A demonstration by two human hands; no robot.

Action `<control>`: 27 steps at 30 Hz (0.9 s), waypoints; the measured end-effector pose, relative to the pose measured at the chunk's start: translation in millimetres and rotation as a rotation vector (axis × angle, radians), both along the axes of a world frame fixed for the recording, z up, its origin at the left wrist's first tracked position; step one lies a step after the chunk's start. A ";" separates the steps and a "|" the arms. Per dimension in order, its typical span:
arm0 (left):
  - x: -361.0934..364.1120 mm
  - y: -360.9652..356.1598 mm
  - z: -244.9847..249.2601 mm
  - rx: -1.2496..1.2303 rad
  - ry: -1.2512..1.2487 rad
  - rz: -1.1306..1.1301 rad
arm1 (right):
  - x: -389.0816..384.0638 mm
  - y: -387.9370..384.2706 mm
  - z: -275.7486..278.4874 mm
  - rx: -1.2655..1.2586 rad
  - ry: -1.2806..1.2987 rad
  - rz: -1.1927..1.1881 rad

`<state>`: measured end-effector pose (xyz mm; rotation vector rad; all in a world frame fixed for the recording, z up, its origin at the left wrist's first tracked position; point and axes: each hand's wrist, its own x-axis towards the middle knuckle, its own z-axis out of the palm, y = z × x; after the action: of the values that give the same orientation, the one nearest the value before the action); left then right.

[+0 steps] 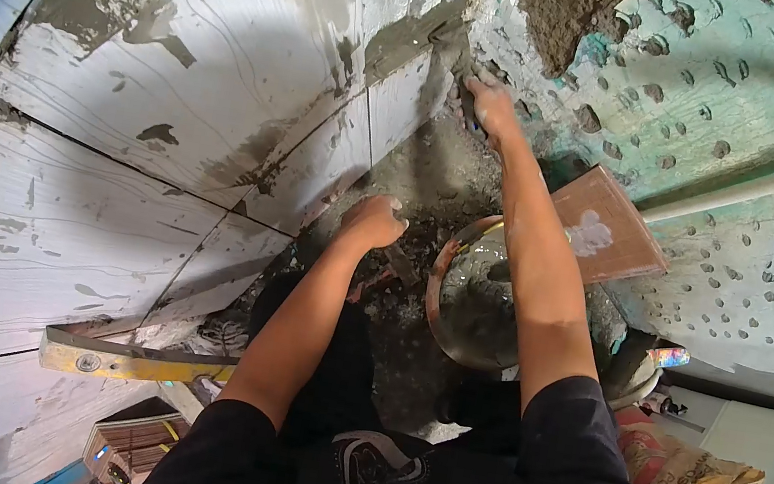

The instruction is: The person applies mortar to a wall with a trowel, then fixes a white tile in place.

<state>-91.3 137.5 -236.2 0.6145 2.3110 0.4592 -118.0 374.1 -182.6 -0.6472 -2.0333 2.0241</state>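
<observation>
- Up by the top edge of the white tiles point(183, 58), the right hand point(491, 107) is wrapped tight round a dark tool handle point(469, 108), pressing into the grey mortar point(421, 30) there.
- Left hand point(372, 221) sits low by the tile's bottom corner, fingers curled. Can't tell if it's holding anything.
- A bucket point(435, 275) sits between the arms, and a yellow level point(135, 362) leans lower left.

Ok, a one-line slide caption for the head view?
The right hand works mortar at the edge of the tiled wall; the left hand rests low beside a mortar bucket.
</observation>
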 end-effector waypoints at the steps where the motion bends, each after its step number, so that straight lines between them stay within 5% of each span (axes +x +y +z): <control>1: -0.7 0.5 0.0 0.024 0.008 0.008 | -3.0 -0.4 2.3 -0.005 -0.001 0.014; 17: -0.8 4.3 2.5 0.000 -0.002 -0.061 | 16.7 -65.7 20.1 0.016 -0.087 0.002; 20: -1.5 7.3 -12.1 0.017 0.020 -0.077 | 5.4 -75.4 -13.9 0.589 0.117 -0.026; 21: -1.1 8.5 -11.3 0.016 0.020 -0.077 | 9.5 -87.2 -2.6 0.444 0.006 0.007; 25: 0.9 13.9 -4.1 -0.012 0.020 -0.089 | 14.2 -118.7 3.3 0.608 0.039 -0.137; 27: 1.8 15.1 -3.3 -0.017 0.018 -0.097 | 18.6 -111.1 8.5 0.256 -0.049 -0.012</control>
<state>-89.4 152.6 -239.4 0.7208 2.2877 0.3895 -99.4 263.0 -174.1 -0.6603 -2.2593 1.7154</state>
